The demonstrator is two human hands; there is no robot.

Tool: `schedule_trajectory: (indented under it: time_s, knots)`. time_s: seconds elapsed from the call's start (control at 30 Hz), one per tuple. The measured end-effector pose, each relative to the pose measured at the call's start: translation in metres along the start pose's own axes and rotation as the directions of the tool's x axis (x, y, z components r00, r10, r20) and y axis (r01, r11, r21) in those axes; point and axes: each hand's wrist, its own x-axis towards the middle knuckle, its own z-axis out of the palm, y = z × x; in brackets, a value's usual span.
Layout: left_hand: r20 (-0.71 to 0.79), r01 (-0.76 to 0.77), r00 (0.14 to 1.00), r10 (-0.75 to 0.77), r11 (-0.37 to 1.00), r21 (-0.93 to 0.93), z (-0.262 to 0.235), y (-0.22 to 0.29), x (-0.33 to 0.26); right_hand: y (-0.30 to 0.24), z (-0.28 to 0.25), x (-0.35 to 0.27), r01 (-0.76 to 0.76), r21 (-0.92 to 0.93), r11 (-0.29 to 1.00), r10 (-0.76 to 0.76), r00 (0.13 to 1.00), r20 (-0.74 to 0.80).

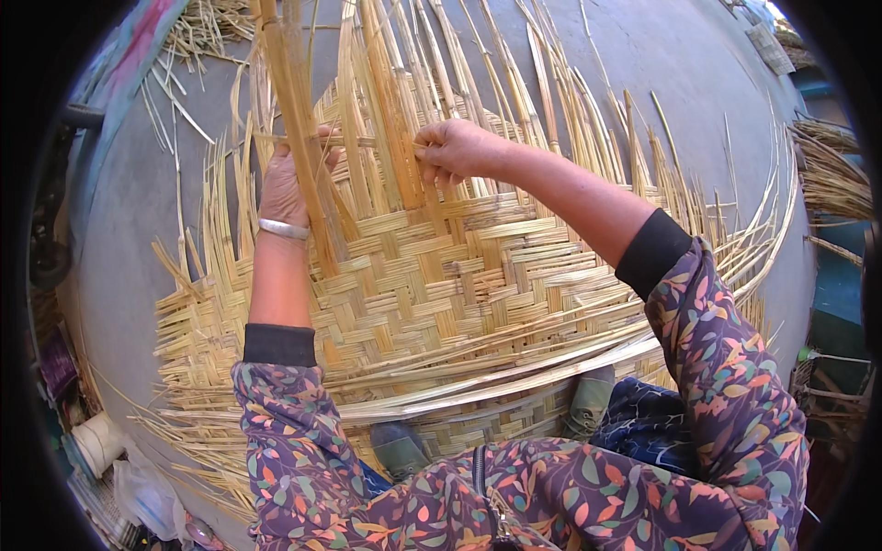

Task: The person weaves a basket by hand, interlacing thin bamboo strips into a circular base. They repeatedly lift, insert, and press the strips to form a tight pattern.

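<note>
A large mat of split reed strips [441, 303] lies on the floor, woven in a zigzag pattern on the near side, with loose strips fanning out at the far edge. My left hand [287, 188], with a pale bangle on the wrist, is closed around a raised bundle of strips [299, 101] that stands up from the weave. Between the two hands a thin strip [354, 141] runs crosswise over the lengthwise ones. My right hand [455, 151] pinches near that strip's right end, above a brownish upright strip [395, 119].
Long loose strips [514, 363] lie across the mat before my shoes [588, 404]. More reed bundles [831, 165] lie at the right edge, and a pile of strips [216, 26] at the far left. A white spool [95, 445] and a plastic bag [147, 496] sit at the lower left.
</note>
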Motion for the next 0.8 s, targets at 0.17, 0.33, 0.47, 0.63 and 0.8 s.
schedule_trajectory:
  time_s: [0.17, 0.33, 0.47, 0.63, 0.8]
  knots:
    - [-0.161, -0.196, 0.967, 0.200, 0.980, 0.040, -0.022, 0.001, -0.024, 0.006, -0.032, -0.020, -0.135, -0.293, 0.947, 0.151, 0.988, 0.031]
    - [-0.308, -0.089, 0.934, 0.180, 0.954, 0.288, -0.050, -0.014, -0.059, 0.050, -0.052, -0.030, -0.288, -0.337, 0.896, 0.350, 0.926, 0.140]
    - [-0.502, 0.068, 0.856, 0.124, 0.936, 0.347, -0.056, -0.030, -0.072, 0.058, -0.065, -0.035, -0.338, -0.344, 0.876, 0.431, 0.869, 0.242]
    - [-0.526, 0.093, 0.832, 0.176, 0.891, 0.445, -0.062, -0.033, -0.065, 0.081, -0.053, -0.022, -0.334, -0.407, 0.850, 0.428, 0.889, 0.164]
    - [-0.540, -0.020, 0.774, 0.332, 0.864, 0.502, -0.060, -0.031, -0.070, 0.107, -0.042, -0.023, -0.179, -0.547, 0.818, 0.252, 0.966, 0.061]
